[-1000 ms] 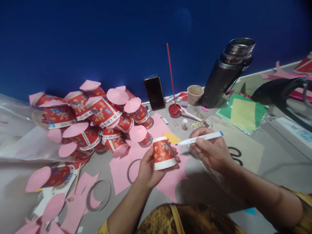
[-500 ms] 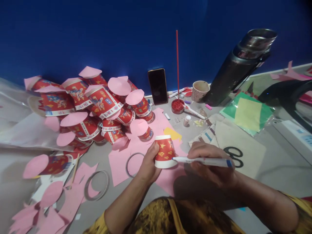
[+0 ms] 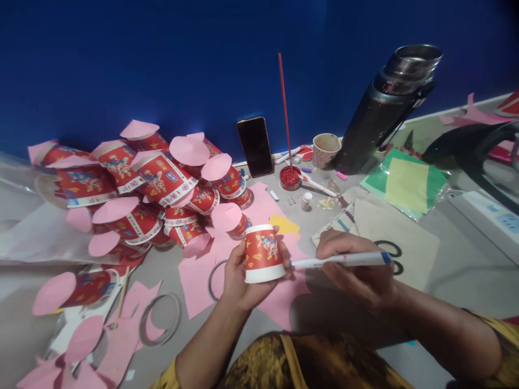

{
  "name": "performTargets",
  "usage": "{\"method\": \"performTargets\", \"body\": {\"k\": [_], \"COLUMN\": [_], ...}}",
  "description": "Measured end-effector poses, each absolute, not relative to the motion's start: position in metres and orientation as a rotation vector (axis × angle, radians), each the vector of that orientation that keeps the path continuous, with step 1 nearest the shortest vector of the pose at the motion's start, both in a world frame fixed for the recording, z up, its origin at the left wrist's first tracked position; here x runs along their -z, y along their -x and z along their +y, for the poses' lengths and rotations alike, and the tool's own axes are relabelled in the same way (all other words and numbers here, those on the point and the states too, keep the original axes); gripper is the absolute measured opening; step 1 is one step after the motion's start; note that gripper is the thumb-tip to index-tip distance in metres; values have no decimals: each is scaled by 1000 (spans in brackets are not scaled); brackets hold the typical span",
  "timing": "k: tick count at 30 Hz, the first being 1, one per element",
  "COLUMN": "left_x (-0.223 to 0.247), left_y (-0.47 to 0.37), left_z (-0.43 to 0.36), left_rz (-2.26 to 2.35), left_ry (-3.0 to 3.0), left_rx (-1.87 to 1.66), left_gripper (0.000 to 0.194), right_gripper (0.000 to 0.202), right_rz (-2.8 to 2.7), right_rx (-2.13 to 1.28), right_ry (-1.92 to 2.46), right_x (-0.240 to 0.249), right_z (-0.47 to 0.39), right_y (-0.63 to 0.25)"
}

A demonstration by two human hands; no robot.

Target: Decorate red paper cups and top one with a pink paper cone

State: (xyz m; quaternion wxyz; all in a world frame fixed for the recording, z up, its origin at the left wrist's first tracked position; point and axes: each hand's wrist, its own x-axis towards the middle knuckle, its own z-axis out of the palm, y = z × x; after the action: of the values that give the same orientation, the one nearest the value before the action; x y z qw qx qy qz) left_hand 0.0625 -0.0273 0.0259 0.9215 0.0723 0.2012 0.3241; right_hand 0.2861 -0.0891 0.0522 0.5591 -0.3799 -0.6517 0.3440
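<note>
Upside down in my left hand [image 3: 239, 278] is a red paper cup [image 3: 261, 251] with a printed figure, gold clouds and a white band at its wide rim. My fingers wrap behind it, their tips showing at its right side. My right hand [image 3: 357, 265] grips a white marker [image 3: 344, 260] with a blue end, held level. Its blue tip points left, close to the cup's right side and my left fingertips; whether it touches I cannot tell. Beneath the cup lie pink paper sheets [image 3: 194, 292] and a piece of yellow paper [image 3: 285, 223].
Red cups with pink paper cones [image 3: 162, 178] are piled at the left. A phone [image 3: 255, 147], a dish of red material [image 3: 290, 177], a paper cup [image 3: 325, 151] and a black flask [image 3: 373, 119] stand along the blue wall. Tape rolls [image 3: 160, 320] and scissors [image 3: 387, 249] lie nearby.
The cup has turned in my left hand, so the printed figure now faces me. The cup has shifted slightly left, and the marker's tip now sits beside it instead of over its lower right.
</note>
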Motion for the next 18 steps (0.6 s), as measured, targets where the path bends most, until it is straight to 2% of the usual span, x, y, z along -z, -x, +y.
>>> {"method": "performTargets", "body": {"k": [10,15,18], "left_x": [-15,-26,-29], "left_y": [-63,-63,-64], "left_z": [-37,-35,-33], "left_rz": [484,496,477], "left_ry": [-326,-249,-217], "left_rx": [-794,-719,-674], "left_gripper": [50,61,50], "right_gripper": [7,18,23], "right_rz": [-1390,-1105,-978], "right_rx": [-878,-957,-1079], "right_ry": [989,1182,1149], "right_x": [-62,-57,-49], "right_z": [-90,-93,-89], "right_y": [-283,-279,-280]}}
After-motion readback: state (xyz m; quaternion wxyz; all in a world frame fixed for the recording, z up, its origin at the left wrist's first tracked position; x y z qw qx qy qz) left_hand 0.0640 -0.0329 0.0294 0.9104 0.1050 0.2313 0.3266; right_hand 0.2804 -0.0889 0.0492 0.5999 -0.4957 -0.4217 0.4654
